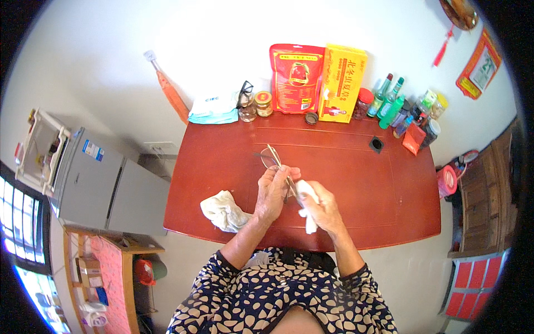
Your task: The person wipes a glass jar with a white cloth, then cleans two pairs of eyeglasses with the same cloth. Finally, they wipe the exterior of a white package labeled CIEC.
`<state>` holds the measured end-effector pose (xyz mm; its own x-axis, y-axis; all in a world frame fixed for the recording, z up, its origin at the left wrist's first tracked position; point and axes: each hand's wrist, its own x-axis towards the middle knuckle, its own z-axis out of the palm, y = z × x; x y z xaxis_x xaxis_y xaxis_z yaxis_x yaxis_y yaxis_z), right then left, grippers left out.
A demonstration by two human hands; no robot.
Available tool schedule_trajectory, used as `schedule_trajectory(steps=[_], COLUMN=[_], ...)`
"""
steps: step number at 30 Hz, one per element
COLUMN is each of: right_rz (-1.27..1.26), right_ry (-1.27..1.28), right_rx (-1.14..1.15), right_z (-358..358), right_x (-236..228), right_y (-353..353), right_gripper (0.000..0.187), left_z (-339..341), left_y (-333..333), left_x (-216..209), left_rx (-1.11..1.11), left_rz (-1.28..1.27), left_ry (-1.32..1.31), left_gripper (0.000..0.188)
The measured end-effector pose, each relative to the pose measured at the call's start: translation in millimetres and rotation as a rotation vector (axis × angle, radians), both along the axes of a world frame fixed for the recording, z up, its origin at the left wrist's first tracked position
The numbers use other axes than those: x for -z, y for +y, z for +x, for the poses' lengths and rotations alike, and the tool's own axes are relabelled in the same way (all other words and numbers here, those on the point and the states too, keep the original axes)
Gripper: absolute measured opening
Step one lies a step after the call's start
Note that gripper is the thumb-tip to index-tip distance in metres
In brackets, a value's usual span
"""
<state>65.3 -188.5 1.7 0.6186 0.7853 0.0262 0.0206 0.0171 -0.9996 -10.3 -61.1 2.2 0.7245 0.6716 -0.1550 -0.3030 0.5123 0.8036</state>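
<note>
Over the front middle of the red-brown table, my left hand (pixel 273 192) is closed round the frame of a pair of thin-rimmed eyeglasses (pixel 269 160). One lens and rim stick out beyond its fingers. My right hand (pixel 322 207) pinches a white cloth (pixel 307 196) against the other end of the glasses, and a corner of the cloth hangs below it. The lens under the cloth is mostly hidden. To the left of my left hand, a crumpled whitish rag (pixel 225 210) lies on the table near its front edge.
Along the back of the table (pixel 222 161) stand a red pouch (pixel 296 78), a yellow box (pixel 342 83), a jar (pixel 263 104) and several bottles (pixel 389 103). Dark-framed glasses (pixel 245 93) rest beside a white-and-teal packet (pixel 214 107). A grey fridge (pixel 89 178) stands to the left.
</note>
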Motion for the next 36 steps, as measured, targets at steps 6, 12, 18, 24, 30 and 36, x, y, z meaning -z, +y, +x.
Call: schedule_trajectory(steps=[6,12,18,24,30,36], right_rz=[0.203,0.187,0.201,0.194,0.195,0.133], right_ry=[-0.231,-0.668,-0.91,-0.925,-0.92,-0.664], right_rx=[0.129,0.194,0.107,0.11,0.218,0.015], right_z=[15.9,31.4,28.6,31.5,28.9,22.6], right_x=[-27.2,-26.3,-29.9,-25.6,-31.8,-25.2], right_y=[9.0,27.4,19.6,11.8,23.4,15.9], right_gripper=[0.032,0.046,0.051,0.05,0.045,0.039], left_z=[-11.4,-14.7,-18.2,-20.1,-20.8,-20.6], left_y=[-0.8,-13.4,-5.5,-2.5,-3.3,-3.2], left_x=[-11.5,-25.4,-33.0,-32.1,-38.2,-32.7], left_rx=[0.258,0.404,0.426,0.546,0.552,0.457], left_rz=[-0.005,0.08,0.199,0.172,0.026,0.067], left_ry=[-0.049,-0.014,0.002,0.011,-0.017,-0.093], left_gripper=[0.023,0.03,0.042,0.04,0.036,0.051])
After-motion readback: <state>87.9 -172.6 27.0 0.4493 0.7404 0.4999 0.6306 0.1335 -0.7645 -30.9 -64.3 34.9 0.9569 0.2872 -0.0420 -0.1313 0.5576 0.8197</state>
